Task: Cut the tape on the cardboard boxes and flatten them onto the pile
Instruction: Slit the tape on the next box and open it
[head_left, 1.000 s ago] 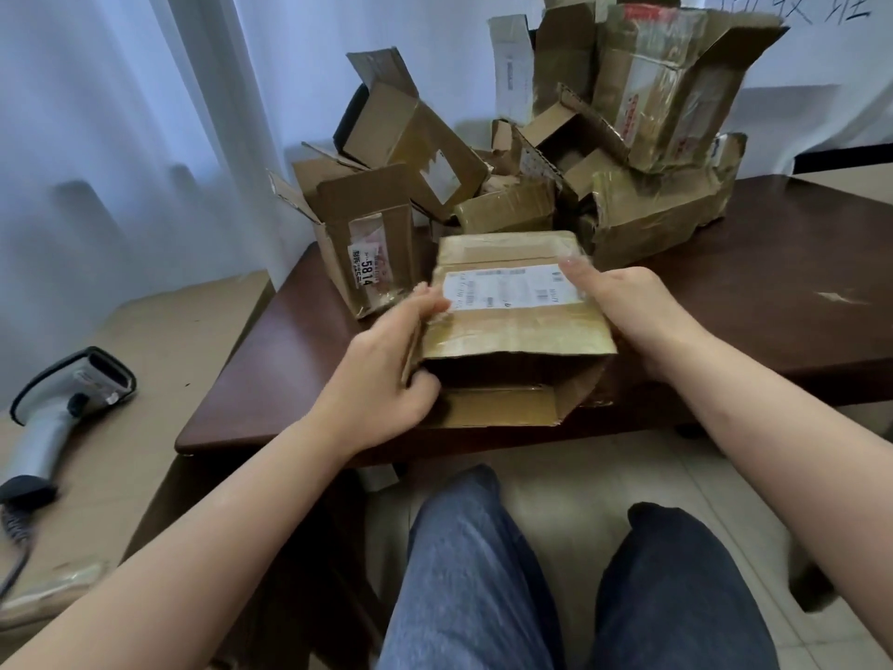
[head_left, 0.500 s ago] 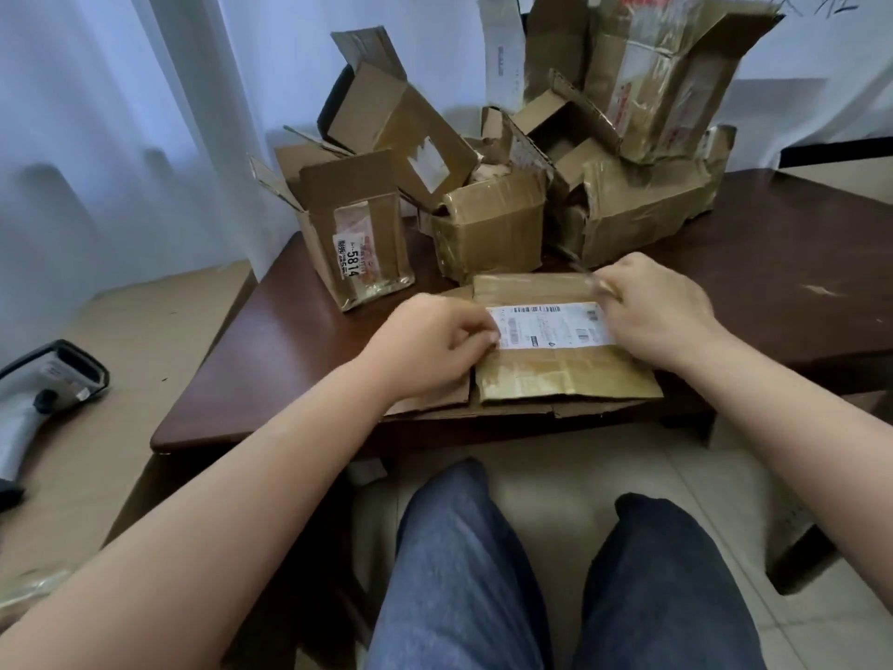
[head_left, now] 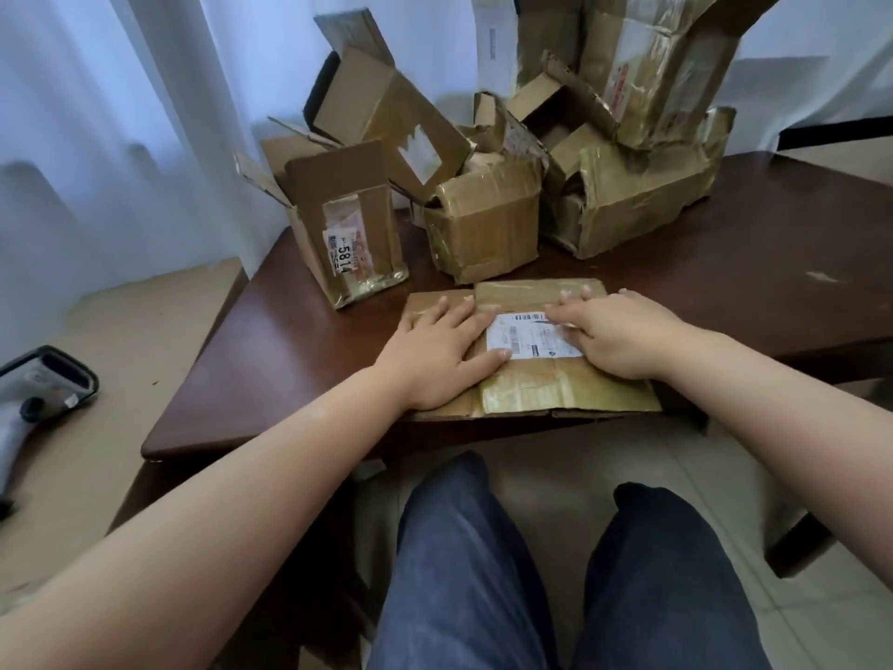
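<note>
The box that stood half open a second ago now lies pressed flat, and both hands have come down on top of it. The flattened box point(head_left: 531, 379) rests at the near edge of the dark brown tabletop point(head_left: 290, 360), its front edge just over the lip, above the person's knees in dark blue trousers point(head_left: 483, 573). The left hand point(head_left: 442, 353) lies palm down on the left part of the cardboard, its fingers point(head_left: 459, 314) straight and spread, the thumb reaching to the corner of the white shipping label point(head_left: 529, 338). The right hand point(head_left: 613, 333) presses on the right part, its fingers point(head_left: 575, 299) also straight and lying across the label's top edge; neither hand holds anything. Glossy brown tape covers much of the flat box's face. Behind it, well toward the back of the tabletop, stands the heap of unflattened boxes point(head_left: 628, 137), torn and stacked against the white curtain point(head_left: 121, 113). In front of the heap sit two boxes apart from it: a tall open box point(head_left: 348, 224) with a label reading 5814, to the left, and a squat taped box point(head_left: 485, 224) just beyond the flat one's far edge. To the far left, on a lower tan surface point(head_left: 121, 355), lies a grey and black handheld scanner point(head_left: 38, 394), partly cut off by the frame.
</note>
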### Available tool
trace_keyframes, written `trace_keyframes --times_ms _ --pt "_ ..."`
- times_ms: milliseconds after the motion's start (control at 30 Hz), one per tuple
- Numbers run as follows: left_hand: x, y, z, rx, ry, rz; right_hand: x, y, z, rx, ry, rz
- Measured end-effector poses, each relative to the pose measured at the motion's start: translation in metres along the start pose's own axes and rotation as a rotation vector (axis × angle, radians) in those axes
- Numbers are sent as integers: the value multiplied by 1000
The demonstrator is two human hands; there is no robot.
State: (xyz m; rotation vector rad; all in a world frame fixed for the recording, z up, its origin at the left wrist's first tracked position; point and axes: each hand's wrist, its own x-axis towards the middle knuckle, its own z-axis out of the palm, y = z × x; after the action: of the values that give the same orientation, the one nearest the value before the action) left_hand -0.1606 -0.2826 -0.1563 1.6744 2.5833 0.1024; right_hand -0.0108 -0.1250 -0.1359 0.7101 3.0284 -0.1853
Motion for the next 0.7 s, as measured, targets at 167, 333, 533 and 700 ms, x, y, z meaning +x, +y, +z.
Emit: trace_keyframes --times_ms 167,333,533,700 --pt "-5 2 -15 -391 239 -16 -4 -24 0 12 231 -22" --pt "-29 -12 -26 -311 185 203 -17 8 13 8 191 12" --pt "-9 42 -12 -162 32 271 -25 46 -1 13 200 158" --pt "30 111 -7 -28 5 346 -39 94 0 -53 236 315"
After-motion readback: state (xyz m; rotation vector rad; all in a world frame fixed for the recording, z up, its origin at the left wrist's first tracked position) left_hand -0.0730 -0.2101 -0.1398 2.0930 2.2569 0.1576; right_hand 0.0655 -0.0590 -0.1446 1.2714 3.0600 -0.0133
